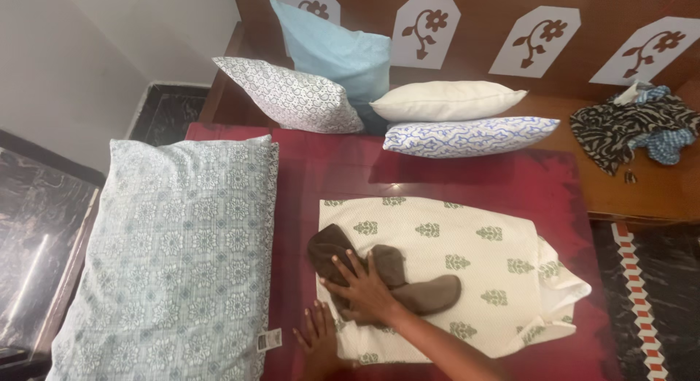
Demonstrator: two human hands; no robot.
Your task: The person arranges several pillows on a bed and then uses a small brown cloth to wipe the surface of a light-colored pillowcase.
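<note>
A cream pillow cover (pixel 474 264) with green motifs lies flat on the red bedsheet (pixel 437 177) in front of me. A crumpled brown cloth (pixel 430 293) rests on its left half. My right hand (pixel 364 288) presses flat on the brown cloth with fingers spread, the forearm coming in from the lower right. My left hand (pixel 319 339) lies on the red sheet at the cover's lower left corner, fingers apart, touching the cover's edge. Neither hand grips anything.
A big pale-green patterned pillow (pixel 175 257) fills the bed's left side. At the head lie a grey patterned pillow (pixel 292 96), a light blue one (pixel 335 53), a cream one (pixel 445 100) and a blue-and-white one (pixel 467 137). Clothes (pixel 634 126) are heaped on the wooden ledge at right.
</note>
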